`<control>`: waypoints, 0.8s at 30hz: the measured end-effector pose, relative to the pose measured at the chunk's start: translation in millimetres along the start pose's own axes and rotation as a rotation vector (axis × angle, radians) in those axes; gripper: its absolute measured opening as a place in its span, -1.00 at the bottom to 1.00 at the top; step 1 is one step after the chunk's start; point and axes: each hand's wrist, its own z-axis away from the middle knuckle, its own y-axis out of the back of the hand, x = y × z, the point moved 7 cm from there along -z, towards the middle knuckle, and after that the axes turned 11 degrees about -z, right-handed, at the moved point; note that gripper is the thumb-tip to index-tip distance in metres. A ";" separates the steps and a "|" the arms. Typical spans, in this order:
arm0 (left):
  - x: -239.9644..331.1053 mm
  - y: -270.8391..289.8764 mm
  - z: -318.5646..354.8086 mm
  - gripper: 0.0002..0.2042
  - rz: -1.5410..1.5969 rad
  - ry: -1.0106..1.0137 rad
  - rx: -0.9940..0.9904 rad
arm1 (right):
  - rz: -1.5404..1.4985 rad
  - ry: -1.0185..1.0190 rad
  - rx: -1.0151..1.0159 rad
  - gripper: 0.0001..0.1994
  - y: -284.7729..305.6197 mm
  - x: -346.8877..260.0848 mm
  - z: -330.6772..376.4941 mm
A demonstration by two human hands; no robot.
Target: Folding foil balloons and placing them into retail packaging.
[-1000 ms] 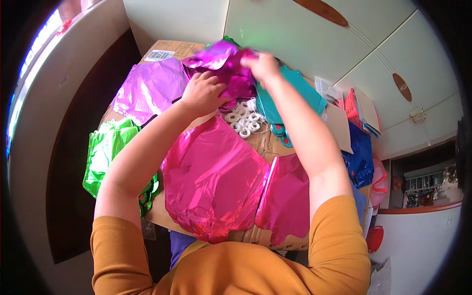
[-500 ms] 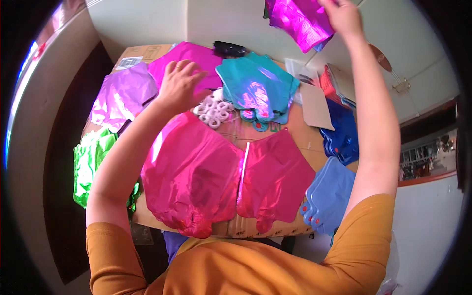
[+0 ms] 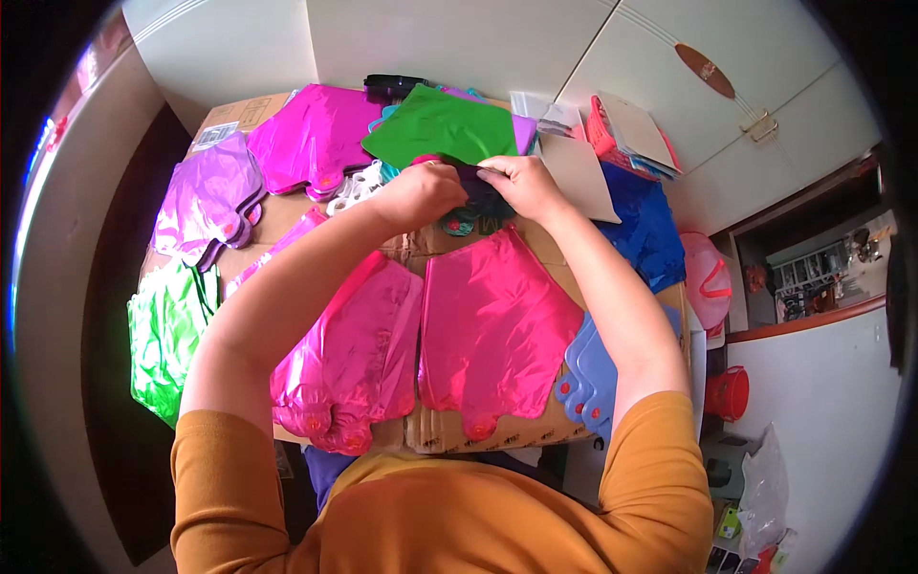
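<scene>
A stack of flat shiny foil pieces with green on top (image 3: 445,124) lies over the teal ones at the far middle of the cardboard. Its near end is dark and partly hidden behind my hands. My left hand (image 3: 428,196) is closed at that near end, fingers curled. Beside it, my right hand (image 3: 524,184) pinches the same dark edge between thumb and fingers. Closer to me lie two piles of hot-pink foil pieces, a left pile (image 3: 359,359) and a right pile (image 3: 497,335), their rounded tabs toward me. White rings (image 3: 359,187) sit left of my left hand.
Around the cardboard (image 3: 287,215) are magenta (image 3: 316,134), lilac (image 3: 206,196), bright green (image 3: 172,325), dark blue (image 3: 645,225) and light blue (image 3: 598,368) foil piles. At the back stand a black roll (image 3: 392,88) and a red basket (image 3: 601,129). White cabinets (image 3: 440,48) rise behind.
My right hand has come down from the upper right with the foil stack, now lying green side up over the teal pieces. My left hand has moved right to meet it.
</scene>
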 end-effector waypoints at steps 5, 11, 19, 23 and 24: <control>-31.8 -8.6 -0.4 -0.84 0.280 0.513 -0.205 | -0.097 -0.065 0.002 -0.82 -2.9 5.0 3.8; -47.2 -6.0 -10.2 -0.80 0.291 0.541 -0.346 | -0.139 -0.179 -0.108 -0.78 -5.6 12.0 2.3; -53.4 -3.6 -19.8 -0.79 0.297 0.704 -0.277 | -0.085 -0.139 -0.184 -0.71 -6.8 4.6 6.9; -51.4 7.5 -26.0 -0.88 0.181 0.621 -0.072 | 0.036 -0.085 -0.039 -0.70 -6.0 -1.2 1.0; -36.4 18.4 -35.2 -0.88 -0.039 0.440 0.038 | 0.040 -0.071 0.037 -0.71 -4.3 1.9 1.7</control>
